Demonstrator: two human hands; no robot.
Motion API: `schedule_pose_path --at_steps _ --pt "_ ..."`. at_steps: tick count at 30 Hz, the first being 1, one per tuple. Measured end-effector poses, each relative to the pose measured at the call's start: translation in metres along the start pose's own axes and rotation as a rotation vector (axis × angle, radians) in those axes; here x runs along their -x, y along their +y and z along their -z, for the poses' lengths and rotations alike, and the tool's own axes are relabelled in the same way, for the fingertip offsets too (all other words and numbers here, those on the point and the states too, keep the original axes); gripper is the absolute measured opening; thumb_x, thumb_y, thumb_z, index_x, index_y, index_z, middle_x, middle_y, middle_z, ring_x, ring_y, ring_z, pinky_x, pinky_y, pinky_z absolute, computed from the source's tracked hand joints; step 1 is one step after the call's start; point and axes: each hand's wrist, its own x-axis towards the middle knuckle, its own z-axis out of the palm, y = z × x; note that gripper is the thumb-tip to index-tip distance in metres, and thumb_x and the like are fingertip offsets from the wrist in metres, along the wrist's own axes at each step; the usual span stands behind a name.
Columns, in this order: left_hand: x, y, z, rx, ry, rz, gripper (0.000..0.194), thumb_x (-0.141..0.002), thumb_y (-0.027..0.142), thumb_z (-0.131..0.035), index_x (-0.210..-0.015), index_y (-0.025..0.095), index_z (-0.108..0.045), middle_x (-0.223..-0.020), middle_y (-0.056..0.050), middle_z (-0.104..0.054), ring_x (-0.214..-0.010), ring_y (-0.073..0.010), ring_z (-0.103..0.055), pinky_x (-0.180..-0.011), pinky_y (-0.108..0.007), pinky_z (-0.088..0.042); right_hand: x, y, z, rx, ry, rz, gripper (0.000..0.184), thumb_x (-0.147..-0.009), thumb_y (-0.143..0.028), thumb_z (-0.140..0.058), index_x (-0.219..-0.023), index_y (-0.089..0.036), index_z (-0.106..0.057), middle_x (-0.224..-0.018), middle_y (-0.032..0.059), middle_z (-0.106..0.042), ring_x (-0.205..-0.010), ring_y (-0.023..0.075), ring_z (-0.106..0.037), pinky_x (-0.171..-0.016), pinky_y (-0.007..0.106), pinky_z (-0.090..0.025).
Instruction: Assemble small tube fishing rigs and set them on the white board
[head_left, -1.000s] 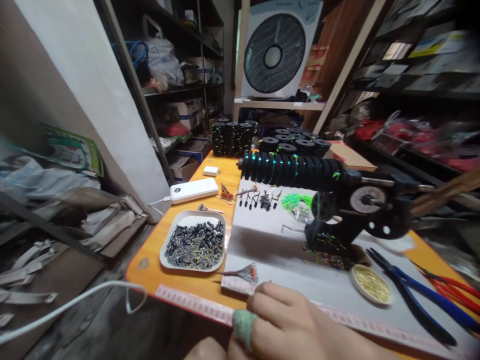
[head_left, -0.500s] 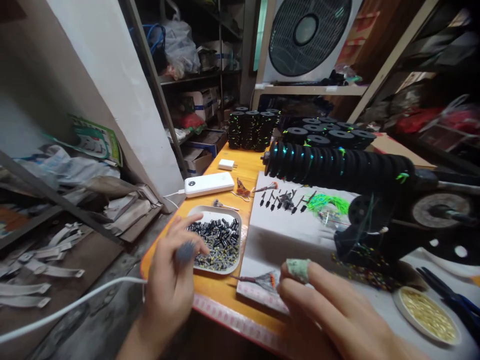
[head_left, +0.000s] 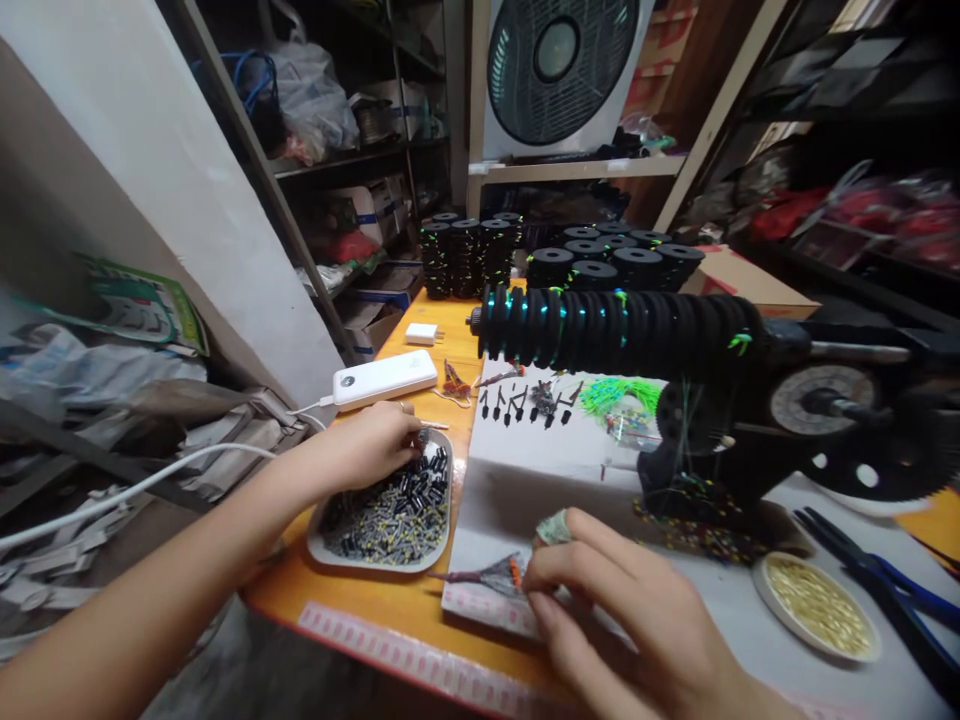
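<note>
My left hand (head_left: 379, 445) reaches over the far end of a white tray (head_left: 448, 520), its fingers bent down together among small black tubular parts (head_left: 420, 490). Whatever is between those fingertips is hidden. Small grey pieces with yellow ends (head_left: 382, 530) fill the tray's near side. At the front edge of the white board, my right hand (head_left: 615, 590) has its thumb and fingers pinched together, with pale green tape round one finger. A dark, brush-like piece with an orange band (head_left: 487, 576) lies close against its fingertips. Whether the pinch holds anything is unclear.
A black machine (head_left: 697, 420) carries a row of black spools (head_left: 622, 325) on the right. Green strands (head_left: 619, 395) and small black pieces (head_left: 517, 405) lie on the board. A gold-filled dish (head_left: 817, 605), blue-handled pliers (head_left: 885, 580) and white power bank (head_left: 386, 378) are around.
My left hand has moved forward from the tray's near side to its far end, and the dark grey tip at its fingers no longer shows. The right hand stays near the brush-like piece.
</note>
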Motion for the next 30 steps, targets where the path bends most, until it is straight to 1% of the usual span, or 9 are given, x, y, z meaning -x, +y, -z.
schedule_pose_path --at_steps 3,5,7,10,11,13,16,24,30 --pt "-0.001 0.008 0.005 0.081 0.049 0.042 0.022 -0.076 0.013 -0.07 -0.061 0.02 -0.056 -0.07 0.001 -0.058 -0.067 -0.0177 -0.053 -0.072 -0.036 -0.045 -0.003 -0.001 0.0 -0.088 0.007 -0.025 0.02 -0.089 -0.005 -0.046 -0.089 -0.016 -0.063 -0.069 0.0019 -0.057 -0.06 0.0147 -0.056 -0.053 0.024 -0.047" --pt "0.006 0.02 0.008 0.19 0.117 0.084 0.014 -0.071 0.012 -0.067 -0.065 0.021 -0.058 -0.068 0.001 -0.056 -0.065 -0.0182 -0.049 -0.067 -0.034 -0.042 -0.005 -0.003 0.001 -0.117 0.024 -0.04 0.02 -0.089 -0.005 -0.047 -0.087 -0.016 -0.063 -0.069 0.0014 -0.055 -0.059 0.0134 -0.054 -0.052 0.023 -0.045" --pt "0.02 0.038 0.004 0.343 0.169 0.119 0.002 -0.077 0.02 -0.063 -0.078 0.021 -0.062 -0.068 0.001 -0.053 -0.061 -0.017 -0.046 -0.059 -0.031 -0.039 -0.005 -0.004 0.004 -0.117 0.039 -0.049 0.019 -0.088 -0.006 -0.048 -0.083 -0.017 -0.063 -0.069 0.001 -0.054 -0.06 0.013 -0.053 -0.052 0.023 -0.044" --pt "0.047 0.069 -0.015 0.641 0.154 0.084 0.022 -0.083 0.042 -0.062 -0.08 0.021 -0.057 -0.072 0.001 -0.055 -0.063 -0.0154 -0.049 -0.058 -0.028 -0.042 -0.005 -0.007 0.008 -0.1 0.086 -0.044 0.017 -0.087 -0.007 -0.05 -0.08 -0.017 -0.061 -0.068 0.0012 -0.055 -0.061 0.0136 -0.055 -0.054 0.025 -0.043" --pt "0.055 0.079 -0.024 0.792 0.155 0.071 0.025 -0.085 0.047 -0.06 -0.082 0.022 -0.056 -0.074 0.001 -0.055 -0.063 -0.0135 -0.048 -0.059 -0.026 -0.043 -0.005 -0.008 0.009 -0.096 0.101 -0.039 0.016 -0.086 -0.007 -0.05 -0.081 -0.017 -0.061 -0.068 0.0015 -0.056 -0.061 0.0139 -0.055 -0.055 0.025 -0.043" --pt "0.068 0.096 -0.045 1.458 0.142 0.135 0.026 -0.076 0.041 -0.079 -0.081 0.021 -0.064 -0.072 0.002 -0.058 -0.061 -0.0096 -0.047 -0.058 -0.02 -0.041 -0.004 -0.009 0.011 -0.091 0.124 -0.026 0.015 -0.085 -0.007 -0.05 -0.082 -0.016 -0.061 -0.068 0.0018 -0.056 -0.06 0.0139 -0.055 -0.055 0.026 -0.042" --pt "0.079 0.11 -0.069 1.892 0.193 0.271 0.02 -0.071 0.026 -0.089 -0.085 0.02 -0.076 -0.072 0.001 -0.064 -0.059 -0.0048 -0.051 -0.058 -0.014 -0.041 -0.003 -0.011 0.011 -0.089 0.127 -0.005 0.014 -0.085 -0.007 -0.052 -0.081 -0.016 -0.062 -0.066 0.0009 -0.054 -0.056 0.0125 -0.05 -0.052 0.026 -0.039" --pt "0.093 0.125 -0.086 2.065 0.346 0.392 0.022 -0.07 0.018 -0.09 -0.089 0.02 -0.081 -0.072 -0.001 -0.069 -0.058 -0.0045 -0.054 -0.056 -0.013 -0.046 0.001 -0.016 0.012 -0.128 0.098 0.012 0.015 -0.08 -0.006 -0.055 -0.076 -0.015 -0.066 -0.065 -0.0001 -0.045 -0.059 0.0129 -0.045 -0.053 0.024 -0.035" --pt "0.095 0.133 -0.089 2.092 0.416 0.51 0.018 -0.063 0.017 -0.093 -0.076 0.02 -0.081 -0.071 -0.002 -0.072 -0.057 -0.0045 -0.058 -0.055 -0.011 -0.047 0.003 -0.019 0.012 -0.155 0.052 0.001 0.013 -0.079 -0.008 -0.055 -0.073 -0.015 -0.063 -0.067 -0.0019 -0.041 -0.061 0.0114 -0.046 -0.056 0.023 -0.039"
